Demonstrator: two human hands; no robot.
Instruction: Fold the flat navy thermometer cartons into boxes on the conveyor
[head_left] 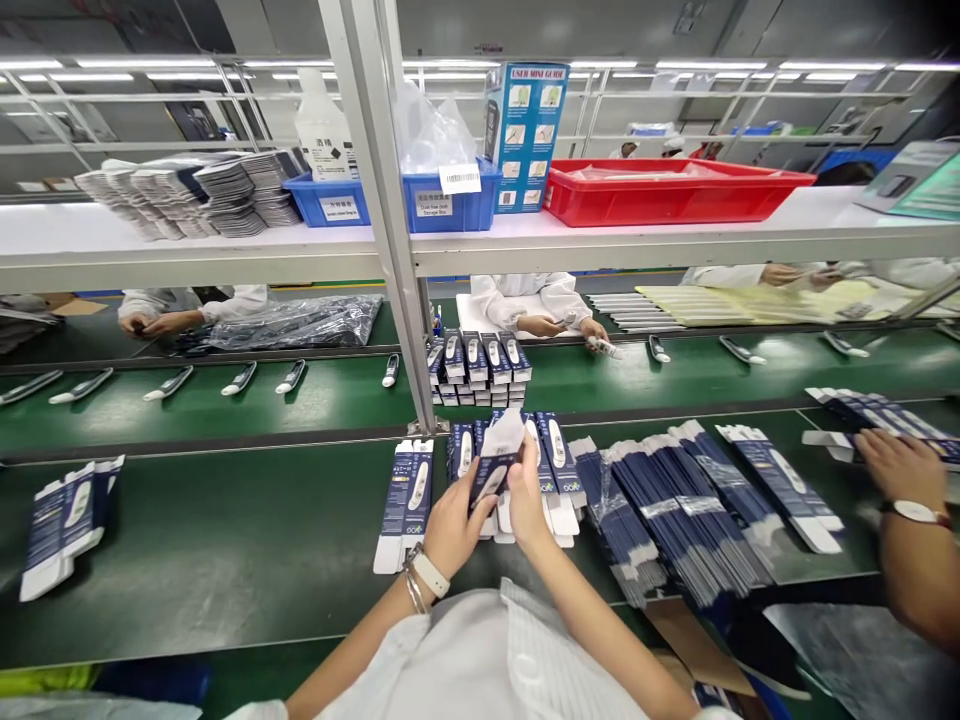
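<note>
One navy carton, white flap up, is held above the green bench as I watch remotely, the left hand pinching its left side, the right hand curled against its right; bundled flat cartons lie nearby.

White, finely striped work coat at bottom centre, with white wristband and slim silvery bangles upper left of it.
</note>
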